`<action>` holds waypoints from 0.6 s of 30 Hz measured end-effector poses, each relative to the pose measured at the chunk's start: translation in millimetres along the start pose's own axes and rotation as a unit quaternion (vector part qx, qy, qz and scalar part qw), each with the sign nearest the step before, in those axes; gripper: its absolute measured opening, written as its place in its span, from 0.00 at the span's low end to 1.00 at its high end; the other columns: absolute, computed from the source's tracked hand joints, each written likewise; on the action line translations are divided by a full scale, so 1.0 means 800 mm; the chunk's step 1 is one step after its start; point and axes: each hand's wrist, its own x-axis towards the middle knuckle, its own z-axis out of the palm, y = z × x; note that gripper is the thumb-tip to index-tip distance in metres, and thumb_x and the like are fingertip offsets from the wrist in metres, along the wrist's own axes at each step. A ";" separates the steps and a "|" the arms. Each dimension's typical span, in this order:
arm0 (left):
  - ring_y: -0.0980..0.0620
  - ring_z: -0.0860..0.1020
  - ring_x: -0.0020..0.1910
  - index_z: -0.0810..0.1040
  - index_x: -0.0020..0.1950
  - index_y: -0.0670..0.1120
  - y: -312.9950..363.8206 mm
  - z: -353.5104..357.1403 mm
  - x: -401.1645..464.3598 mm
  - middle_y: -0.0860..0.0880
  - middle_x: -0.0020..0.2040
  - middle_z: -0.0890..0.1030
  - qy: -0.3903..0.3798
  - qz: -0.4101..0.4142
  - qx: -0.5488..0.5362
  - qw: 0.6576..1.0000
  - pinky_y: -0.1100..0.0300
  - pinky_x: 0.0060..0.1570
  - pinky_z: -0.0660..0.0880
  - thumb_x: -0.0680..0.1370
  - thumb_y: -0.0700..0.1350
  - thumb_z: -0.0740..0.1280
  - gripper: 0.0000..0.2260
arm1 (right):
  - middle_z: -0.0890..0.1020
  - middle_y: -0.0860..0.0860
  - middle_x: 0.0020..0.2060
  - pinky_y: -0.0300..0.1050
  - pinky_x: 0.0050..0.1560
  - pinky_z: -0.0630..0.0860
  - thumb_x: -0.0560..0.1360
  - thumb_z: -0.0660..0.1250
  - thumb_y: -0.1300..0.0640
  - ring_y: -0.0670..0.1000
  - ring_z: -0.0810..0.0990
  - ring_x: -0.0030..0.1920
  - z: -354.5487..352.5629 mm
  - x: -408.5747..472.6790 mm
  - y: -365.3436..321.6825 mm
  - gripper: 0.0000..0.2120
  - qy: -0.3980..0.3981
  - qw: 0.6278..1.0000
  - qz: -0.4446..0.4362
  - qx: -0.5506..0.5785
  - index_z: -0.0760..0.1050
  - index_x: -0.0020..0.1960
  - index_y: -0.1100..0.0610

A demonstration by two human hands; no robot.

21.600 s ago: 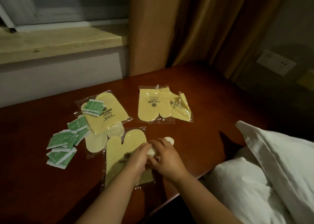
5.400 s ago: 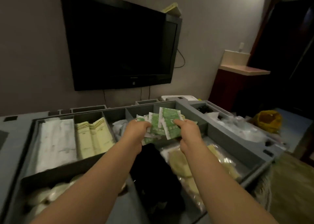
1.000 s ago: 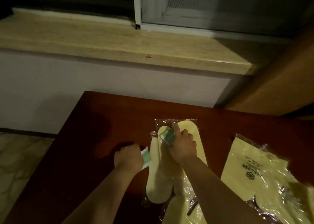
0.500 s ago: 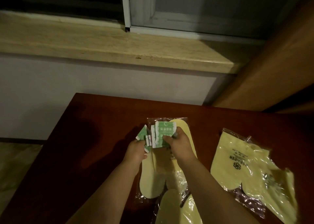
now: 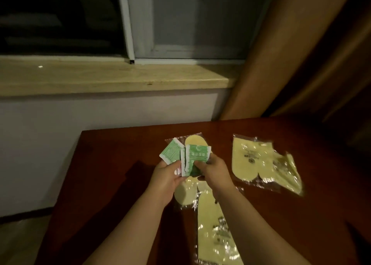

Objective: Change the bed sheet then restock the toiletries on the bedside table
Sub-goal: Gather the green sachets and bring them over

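Note:
A fan of green and white toiletry sachets (image 5: 195, 160) is held above the dark red bedside table (image 5: 112, 164). My left hand (image 5: 166, 176) grips the left part of the fan, with one sachet (image 5: 170, 154) sticking out to the left. My right hand (image 5: 214, 172) pinches the front sachet from the right with thumb and fingers. Under the hands lie yellow slippers in clear wrap (image 5: 185, 194), and a second wrapped pair (image 5: 216, 230) reaches toward the near edge.
A third wrapped yellow slipper pair (image 5: 261, 164) lies on the table to the right. Behind the table run a white wall and a stone window sill (image 5: 112, 77). A brown curtain (image 5: 285, 53) hangs at the right. Floor shows at lower left.
Both hands have lifted the sachets off the slipper pack and brought them together into one fan. The view has tilted up and shifted left slightly.

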 end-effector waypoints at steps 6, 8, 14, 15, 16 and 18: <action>0.48 0.81 0.46 0.76 0.55 0.46 -0.042 -0.002 -0.098 0.46 0.49 0.82 -0.113 -0.034 0.081 0.990 0.57 0.40 0.78 0.78 0.36 0.63 0.08 | 0.82 0.49 0.48 0.39 0.41 0.76 0.77 0.62 0.65 0.49 0.81 0.47 -0.009 -0.150 0.032 0.10 0.147 0.985 0.015 0.087 0.75 0.54 0.53; 0.50 0.81 0.44 0.77 0.54 0.47 -0.063 0.011 -0.142 0.47 0.47 0.82 -0.169 -0.059 0.105 0.978 0.58 0.36 0.77 0.78 0.37 0.63 0.08 | 0.82 0.49 0.48 0.40 0.44 0.77 0.76 0.63 0.65 0.48 0.81 0.48 -0.024 -0.208 0.043 0.10 0.171 0.980 0.012 0.100 0.74 0.53 0.52; 0.52 0.83 0.37 0.79 0.51 0.46 -0.141 0.105 -0.310 0.49 0.40 0.84 -0.392 -0.134 0.168 0.895 0.58 0.35 0.78 0.80 0.36 0.60 0.09 | 0.80 0.50 0.53 0.44 0.52 0.79 0.74 0.65 0.67 0.50 0.81 0.52 -0.126 -0.409 0.082 0.22 0.373 0.919 -0.005 0.128 0.67 0.65 0.53; 0.52 0.83 0.38 0.79 0.50 0.46 -0.160 0.119 -0.344 0.49 0.40 0.85 -0.433 -0.146 0.181 0.871 0.58 0.37 0.79 0.80 0.36 0.60 0.09 | 0.79 0.50 0.54 0.44 0.52 0.79 0.74 0.66 0.67 0.49 0.80 0.52 -0.141 -0.452 0.090 0.28 0.413 0.904 -0.008 0.113 0.64 0.69 0.50; 0.53 0.83 0.40 0.79 0.50 0.47 -0.180 0.130 -0.380 0.50 0.41 0.85 -0.473 -0.154 0.197 0.845 0.57 0.38 0.79 0.80 0.37 0.60 0.10 | 0.78 0.50 0.54 0.43 0.51 0.79 0.73 0.66 0.67 0.49 0.80 0.52 -0.154 -0.497 0.096 0.33 0.449 0.888 -0.009 0.102 0.59 0.71 0.46; 0.53 0.82 0.40 0.78 0.49 0.49 -0.224 0.147 -0.461 0.51 0.41 0.84 -0.542 -0.167 0.231 0.791 0.57 0.37 0.79 0.80 0.37 0.59 0.10 | 0.78 0.52 0.55 0.38 0.45 0.79 0.73 0.66 0.67 0.50 0.79 0.51 -0.173 -0.594 0.111 0.38 0.516 0.850 0.003 0.105 0.54 0.74 0.44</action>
